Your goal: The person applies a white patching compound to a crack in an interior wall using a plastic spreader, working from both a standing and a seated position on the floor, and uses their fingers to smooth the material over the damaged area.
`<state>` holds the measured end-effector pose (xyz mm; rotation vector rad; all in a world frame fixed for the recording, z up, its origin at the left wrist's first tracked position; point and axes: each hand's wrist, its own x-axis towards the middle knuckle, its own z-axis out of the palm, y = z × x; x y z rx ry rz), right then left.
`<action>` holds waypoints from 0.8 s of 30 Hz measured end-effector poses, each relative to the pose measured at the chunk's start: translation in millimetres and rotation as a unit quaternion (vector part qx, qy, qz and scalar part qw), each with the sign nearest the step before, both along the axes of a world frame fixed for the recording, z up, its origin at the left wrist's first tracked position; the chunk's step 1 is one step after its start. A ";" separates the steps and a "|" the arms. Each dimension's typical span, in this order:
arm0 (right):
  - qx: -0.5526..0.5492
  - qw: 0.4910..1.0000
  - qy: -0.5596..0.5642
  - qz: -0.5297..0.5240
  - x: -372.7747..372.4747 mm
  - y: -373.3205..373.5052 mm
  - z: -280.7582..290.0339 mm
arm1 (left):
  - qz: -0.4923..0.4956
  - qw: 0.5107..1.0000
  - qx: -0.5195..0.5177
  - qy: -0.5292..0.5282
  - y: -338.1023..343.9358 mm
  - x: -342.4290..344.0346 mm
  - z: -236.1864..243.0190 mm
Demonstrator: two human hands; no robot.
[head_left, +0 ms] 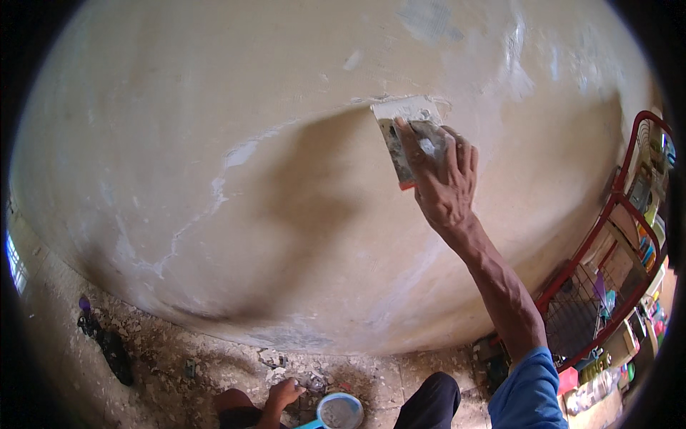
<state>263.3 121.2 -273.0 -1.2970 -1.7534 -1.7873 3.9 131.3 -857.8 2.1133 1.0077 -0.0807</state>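
Observation:
My right hand [446, 175] grips a wide putty knife [391, 146] smeared with pale filler, its blade flat against the beige wall [214, 86]. Fingers spread over the blade's back, and a red strip shows at its lower end. From the blade, a line of white filler [239, 154] runs down the wall to the left. Low in the view, my left hand [286, 392] is closed beside my knee; whatever is in its fingers is too small to make out. Just right of it sits a light blue dipper [341, 411] holding greyish-white paste.
A red metal rack [618, 204] with wire baskets and colourful household items stands at the right. Flakes of paint or plaster litter the floor [168, 350]. A dark bottle-like object [114, 354] lies at the lower left. My dark-clothed knee [432, 400] is close to the wall.

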 end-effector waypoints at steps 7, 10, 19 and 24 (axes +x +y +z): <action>0.017 0.998 0.000 -0.056 3.2 42.9 -13.7 | -0.004 1.000 -0.016 0.018 -2.1 0.1 7.3; -0.010 0.997 -0.002 -0.078 -0.6 32.2 -25.9 | 0.000 1.000 -0.003 0.014 -2.3 -3.1 5.9; 0.031 0.998 0.012 -0.049 -6.9 -0.6 3.0 | -0.001 1.000 -0.011 -0.013 -2.3 -1.4 2.5; 0.008 0.998 -0.018 -0.063 1.5 12.3 10.8 | -0.005 0.999 -0.033 -0.008 -1.2 -1.4 -1.1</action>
